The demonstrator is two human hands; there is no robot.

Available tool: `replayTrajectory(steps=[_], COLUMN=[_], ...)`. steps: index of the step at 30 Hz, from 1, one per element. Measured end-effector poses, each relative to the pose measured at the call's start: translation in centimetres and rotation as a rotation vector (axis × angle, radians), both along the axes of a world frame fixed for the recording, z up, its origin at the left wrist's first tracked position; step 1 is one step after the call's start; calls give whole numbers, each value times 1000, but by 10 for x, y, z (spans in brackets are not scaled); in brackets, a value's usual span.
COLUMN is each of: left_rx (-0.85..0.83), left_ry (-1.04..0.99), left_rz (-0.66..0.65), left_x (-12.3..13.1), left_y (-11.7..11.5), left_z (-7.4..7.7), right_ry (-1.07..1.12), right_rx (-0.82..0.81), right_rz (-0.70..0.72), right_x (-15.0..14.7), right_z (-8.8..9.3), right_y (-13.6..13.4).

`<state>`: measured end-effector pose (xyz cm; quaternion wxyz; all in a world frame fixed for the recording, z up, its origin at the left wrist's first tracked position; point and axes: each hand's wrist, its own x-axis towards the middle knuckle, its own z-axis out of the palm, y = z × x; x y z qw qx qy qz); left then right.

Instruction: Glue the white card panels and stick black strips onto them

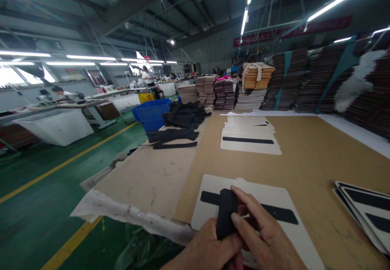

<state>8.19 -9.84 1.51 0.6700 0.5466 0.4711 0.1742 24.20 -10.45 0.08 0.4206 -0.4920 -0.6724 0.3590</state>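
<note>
At the bottom centre, my left hand (210,243) is closed round a folded black strip (227,211). The fingers of my right hand (260,225) press on the strip's right side. Both hands are over a white panel (207,217) that lies on the brown table (317,160) and bears a black band (280,214). Farther back lies a group of overlapping white panels (250,147), the front one with a black band. Black strips (175,135) are heaped to the left of these.
Banded panels (365,205) lie at the right edge. Blue bins (152,113) stand beyond the table's left side. Tall stacks of material (317,75) line the back. People work at far tables on the left.
</note>
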Motion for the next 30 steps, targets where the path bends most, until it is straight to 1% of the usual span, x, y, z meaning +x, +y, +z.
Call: replayTrajectory(steps=[3, 5, 9, 12, 15, 18, 21, 24, 26, 28, 30], left_rx=[24, 14, -12, -22, -32, -67, -61, -24, -11, -9, -10], left_ry=[39, 46, -2, -10, 31, 18, -6, -37, -56, -52, -17], left_rz=[-53, -44, -30, -28, -2, 25, 28, 29, 31, 15, -13], left_x=[2, 2, 3, 4, 5, 8, 10, 10, 10, 10, 11], left_y=[-2, -2, 0, 2, 3, 3, 3, 3, 2, 1, 0], left_z=[13, 15, 3, -3, -3, -1, -4, -10, -13, -13, -10], right_ry=[-19, -22, -90, -153, -221, -241, -181, -86, -70, -116, -171], right_rx=[4, 62, 249, 334, 399, 456, 494, 516, 543, 591, 623], right_rz=[-8, -15, -83, -113, -128, -152, -167, -210, -230, -234, -232], right_x=[4, 5, 3, 4, 9, 12, 13, 14, 15, 17, 18], right_z=[5, 4, -6, -9, -8, -6, -3, -1, 0, 0, 0], right_y=[-1, -1, 0, -1, -2, -3, -2, -1, 0, 2, 3])
